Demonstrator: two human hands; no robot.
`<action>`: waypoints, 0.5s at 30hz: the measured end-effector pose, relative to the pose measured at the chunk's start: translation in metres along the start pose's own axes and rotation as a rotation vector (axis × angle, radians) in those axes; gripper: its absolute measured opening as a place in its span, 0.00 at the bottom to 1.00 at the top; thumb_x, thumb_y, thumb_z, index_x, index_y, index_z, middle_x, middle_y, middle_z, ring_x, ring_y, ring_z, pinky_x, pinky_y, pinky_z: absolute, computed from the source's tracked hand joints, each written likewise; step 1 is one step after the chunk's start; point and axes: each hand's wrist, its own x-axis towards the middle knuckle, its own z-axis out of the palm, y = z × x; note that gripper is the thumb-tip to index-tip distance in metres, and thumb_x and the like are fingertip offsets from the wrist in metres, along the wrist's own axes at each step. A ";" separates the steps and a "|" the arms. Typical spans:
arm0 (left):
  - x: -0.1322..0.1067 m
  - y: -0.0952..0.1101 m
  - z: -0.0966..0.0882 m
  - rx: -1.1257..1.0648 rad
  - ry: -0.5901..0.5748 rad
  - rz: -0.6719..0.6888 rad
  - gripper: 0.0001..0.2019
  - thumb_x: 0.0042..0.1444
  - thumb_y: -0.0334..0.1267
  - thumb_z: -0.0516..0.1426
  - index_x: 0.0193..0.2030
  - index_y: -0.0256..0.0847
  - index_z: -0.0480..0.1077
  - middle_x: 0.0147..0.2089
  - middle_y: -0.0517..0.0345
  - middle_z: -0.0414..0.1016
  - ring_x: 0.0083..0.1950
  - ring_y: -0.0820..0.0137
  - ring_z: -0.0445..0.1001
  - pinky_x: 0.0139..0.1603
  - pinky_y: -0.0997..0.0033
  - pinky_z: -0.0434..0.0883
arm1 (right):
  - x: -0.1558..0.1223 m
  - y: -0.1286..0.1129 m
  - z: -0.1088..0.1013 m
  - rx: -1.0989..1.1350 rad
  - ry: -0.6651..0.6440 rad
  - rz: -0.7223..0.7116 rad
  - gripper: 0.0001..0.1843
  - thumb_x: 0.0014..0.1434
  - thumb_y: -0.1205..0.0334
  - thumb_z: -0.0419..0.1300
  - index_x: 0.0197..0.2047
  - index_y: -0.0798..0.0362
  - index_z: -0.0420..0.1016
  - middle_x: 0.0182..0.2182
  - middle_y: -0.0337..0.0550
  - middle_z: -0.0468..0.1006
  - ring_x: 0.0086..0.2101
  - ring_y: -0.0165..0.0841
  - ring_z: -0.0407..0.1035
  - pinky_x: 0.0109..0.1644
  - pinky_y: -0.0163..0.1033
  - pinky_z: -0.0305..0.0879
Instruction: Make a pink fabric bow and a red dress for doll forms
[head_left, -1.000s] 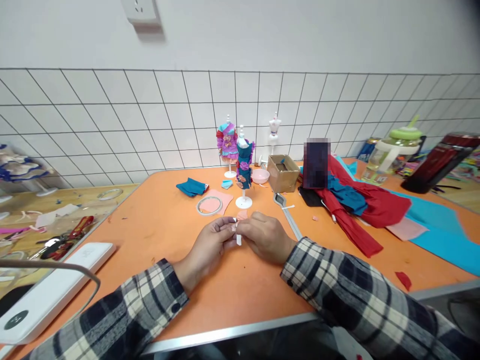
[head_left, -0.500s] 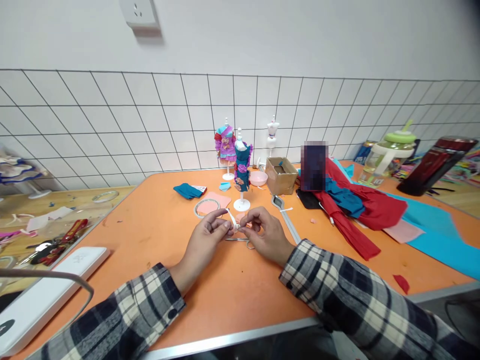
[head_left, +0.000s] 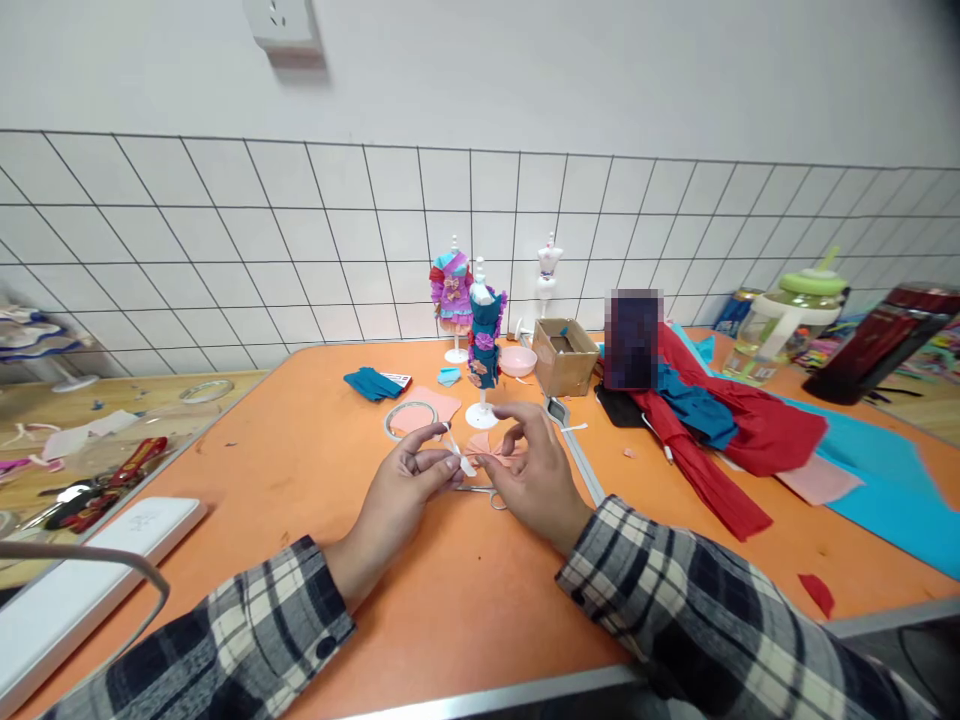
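My left hand pinches a narrow white strip between thumb and fingers; whether it is tape or paper I cannot tell. Close by on the right, my right hand has its thumb and index finger spread apart, the thumb tip near the strip's lower end. Behind the fingers lies a pleated pink piece, partly covered by the right hand. Under the hands, a metal tool with a ring handle, likely small scissors, rests on the table. Just beyond stands a small dress form in dark teal with purple trim.
A tape ring lies on pink paper. Farther back are a dressed form, a pink bowl and a cardboard box. Red fabric spreads to the right; a white power bank sits left.
My right hand's fingers have parted from their pinch at the white strip. The strip stays in my left hand, its lower end now showing. The view has shifted slightly.
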 end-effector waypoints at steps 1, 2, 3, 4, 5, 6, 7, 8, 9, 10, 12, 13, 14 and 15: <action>0.000 0.000 0.000 0.021 0.006 0.004 0.30 0.46 0.40 0.68 0.55 0.39 0.64 0.31 0.59 0.79 0.33 0.67 0.77 0.42 0.65 0.72 | 0.001 0.001 0.000 0.007 -0.008 0.026 0.28 0.55 0.69 0.60 0.58 0.47 0.61 0.48 0.47 0.70 0.31 0.29 0.65 0.35 0.38 0.68; 0.000 0.000 -0.001 0.053 0.011 0.009 0.30 0.46 0.40 0.68 0.55 0.39 0.64 0.31 0.58 0.79 0.34 0.67 0.78 0.43 0.65 0.72 | 0.002 0.002 0.000 0.015 -0.051 0.046 0.28 0.54 0.69 0.60 0.58 0.48 0.62 0.46 0.45 0.72 0.30 0.29 0.65 0.36 0.38 0.68; 0.001 -0.001 -0.001 0.089 0.015 0.016 0.30 0.46 0.40 0.67 0.55 0.39 0.65 0.31 0.58 0.80 0.35 0.66 0.78 0.43 0.65 0.72 | 0.003 0.002 0.000 0.020 -0.117 0.059 0.24 0.54 0.69 0.60 0.55 0.48 0.66 0.43 0.44 0.73 0.30 0.29 0.65 0.36 0.37 0.67; 0.001 -0.001 -0.001 0.123 0.017 0.020 0.29 0.46 0.40 0.67 0.55 0.38 0.65 0.31 0.57 0.80 0.36 0.66 0.78 0.43 0.65 0.71 | 0.004 0.003 0.001 0.022 -0.183 0.069 0.19 0.55 0.68 0.60 0.50 0.49 0.71 0.40 0.42 0.74 0.30 0.29 0.66 0.36 0.37 0.66; 0.001 -0.002 -0.001 0.146 0.014 0.022 0.29 0.46 0.40 0.67 0.55 0.38 0.65 0.31 0.57 0.80 0.36 0.65 0.78 0.44 0.65 0.71 | 0.004 0.004 0.002 0.019 -0.233 0.080 0.12 0.55 0.67 0.61 0.43 0.49 0.75 0.37 0.41 0.75 0.31 0.29 0.67 0.36 0.36 0.66; 0.001 -0.002 -0.001 0.157 0.008 0.023 0.29 0.46 0.40 0.67 0.54 0.38 0.65 0.32 0.56 0.80 0.37 0.65 0.78 0.44 0.65 0.72 | 0.004 0.005 0.004 0.015 -0.259 0.097 0.06 0.55 0.65 0.63 0.37 0.50 0.77 0.35 0.40 0.76 0.31 0.30 0.67 0.36 0.36 0.65; 0.002 -0.003 0.000 0.157 0.001 0.022 0.29 0.45 0.40 0.67 0.54 0.38 0.65 0.32 0.56 0.80 0.37 0.65 0.79 0.44 0.65 0.72 | 0.003 0.006 0.006 0.014 -0.266 0.121 0.02 0.54 0.63 0.64 0.33 0.50 0.77 0.33 0.40 0.76 0.32 0.30 0.68 0.35 0.35 0.65; 0.002 -0.003 0.000 0.150 -0.008 0.018 0.29 0.45 0.39 0.67 0.53 0.38 0.64 0.32 0.56 0.80 0.36 0.64 0.79 0.44 0.64 0.72 | 0.003 0.006 0.007 0.018 -0.258 0.152 0.03 0.53 0.61 0.66 0.32 0.51 0.77 0.33 0.40 0.77 0.32 0.31 0.68 0.34 0.35 0.64; 0.001 -0.004 0.000 0.140 -0.016 0.010 0.29 0.45 0.40 0.67 0.53 0.38 0.64 0.31 0.56 0.80 0.36 0.64 0.79 0.44 0.64 0.72 | 0.002 0.007 0.009 0.032 -0.243 0.187 0.05 0.52 0.60 0.67 0.33 0.51 0.77 0.33 0.40 0.77 0.32 0.31 0.68 0.32 0.34 0.64; 0.001 -0.004 0.000 0.128 -0.022 0.001 0.29 0.45 0.40 0.67 0.53 0.38 0.64 0.31 0.56 0.80 0.36 0.64 0.79 0.44 0.64 0.73 | 0.002 0.007 0.010 0.055 -0.235 0.224 0.06 0.51 0.60 0.68 0.34 0.51 0.77 0.33 0.40 0.77 0.32 0.31 0.68 0.31 0.34 0.63; 0.001 -0.004 0.000 0.110 -0.027 -0.017 0.29 0.44 0.40 0.67 0.52 0.39 0.64 0.30 0.56 0.80 0.35 0.65 0.79 0.43 0.64 0.73 | 0.002 0.008 0.012 0.116 -0.250 0.303 0.06 0.51 0.61 0.67 0.34 0.51 0.77 0.31 0.39 0.77 0.28 0.30 0.67 0.28 0.33 0.61; 0.001 -0.004 0.000 0.103 -0.027 -0.022 0.29 0.44 0.40 0.68 0.52 0.39 0.64 0.30 0.57 0.80 0.35 0.65 0.79 0.42 0.65 0.73 | 0.002 0.008 0.011 0.140 -0.266 0.331 0.05 0.52 0.61 0.67 0.32 0.52 0.77 0.29 0.38 0.76 0.26 0.29 0.66 0.26 0.33 0.60; 0.000 -0.003 0.001 0.093 -0.028 -0.026 0.29 0.44 0.40 0.68 0.52 0.39 0.63 0.29 0.57 0.80 0.34 0.66 0.79 0.42 0.66 0.73 | 0.003 0.008 0.011 0.148 -0.280 0.334 0.04 0.53 0.62 0.66 0.31 0.52 0.76 0.27 0.36 0.75 0.23 0.28 0.64 0.25 0.33 0.59; -0.001 -0.003 0.002 0.078 -0.034 -0.030 0.29 0.44 0.39 0.68 0.52 0.40 0.63 0.29 0.58 0.79 0.34 0.67 0.79 0.41 0.67 0.73 | 0.004 0.009 0.009 0.135 -0.289 0.305 0.04 0.54 0.63 0.65 0.29 0.52 0.75 0.26 0.36 0.74 0.23 0.27 0.63 0.25 0.33 0.58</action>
